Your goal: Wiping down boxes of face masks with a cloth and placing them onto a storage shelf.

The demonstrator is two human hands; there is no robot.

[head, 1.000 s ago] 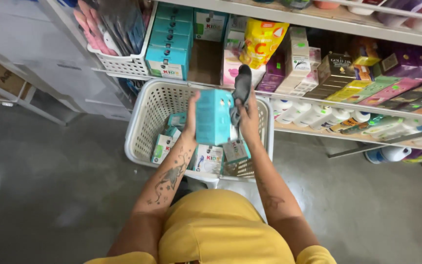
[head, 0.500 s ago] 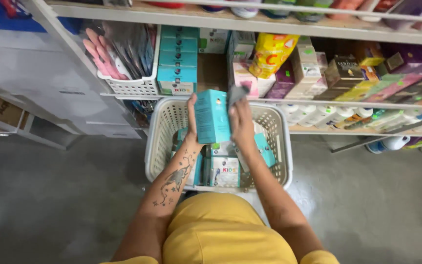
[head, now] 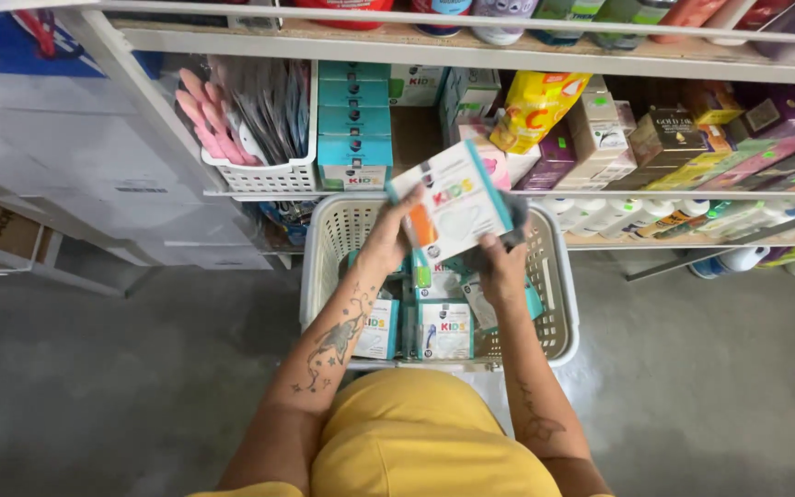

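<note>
L hand (head: pixel 386 241) & R hand (head: pixel 501 267) hold box (head: pixel 453 201) over basket (head: pixel 324 241).

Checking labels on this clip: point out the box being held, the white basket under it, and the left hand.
held box (head: pixel 457 202), head view, middle of its printed front.
white basket (head: pixel 563 304), head view, right rim.
left hand (head: pixel 386 241), head view, back of the hand.

A flat white and teal box (head: pixel 453 204) with an orange patch on its face is held up in the air, tilted, front toward the camera, above the white basket (head: pixel 558 304). The left hand (head: pixel 386 241) grips its lower left edge. The right hand (head: pixel 502 267) is under its lower right corner and seems to hold a dark object (head: pixel 508 225) there too.
</note>
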